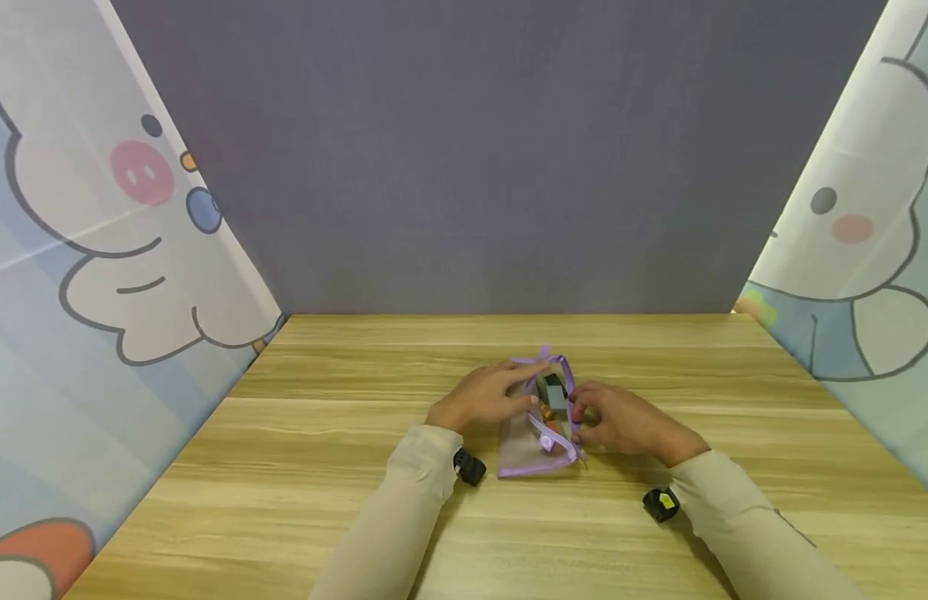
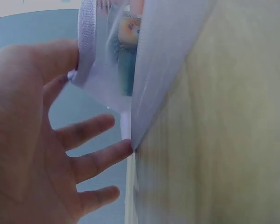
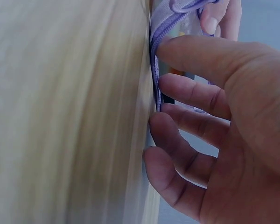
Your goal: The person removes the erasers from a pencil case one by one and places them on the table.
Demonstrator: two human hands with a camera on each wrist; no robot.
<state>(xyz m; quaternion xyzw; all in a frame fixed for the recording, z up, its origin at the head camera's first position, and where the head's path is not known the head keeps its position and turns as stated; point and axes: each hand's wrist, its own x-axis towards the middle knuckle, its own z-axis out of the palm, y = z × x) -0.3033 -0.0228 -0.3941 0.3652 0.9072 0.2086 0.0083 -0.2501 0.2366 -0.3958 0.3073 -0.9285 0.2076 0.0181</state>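
Note:
A see-through mesh zipper pouch [image 1: 514, 450] with purple edging lies on the table, its mouth spread apart. Inside it are several small items, among them a grey-blue block [image 1: 557, 398], something black and something orange. My left hand [image 1: 484, 396] is on the pouch's left side; in the left wrist view its thumb and index finger pinch the purple band [image 2: 87, 37] while the other fingers spread loosely. At the right edge, my right hand [image 1: 624, 418] holds the zipper edge [image 3: 155, 70] with thumb and curled fingers, the knuckles low by the tabletop.
The wood-grain table [image 1: 283, 500] runs back to a dark grey panel [image 1: 509, 167]. Cartoon-printed cloths [image 1: 133, 275] hang at both sides. Each wrist wears a small black camera [image 1: 469, 467], close above the table.

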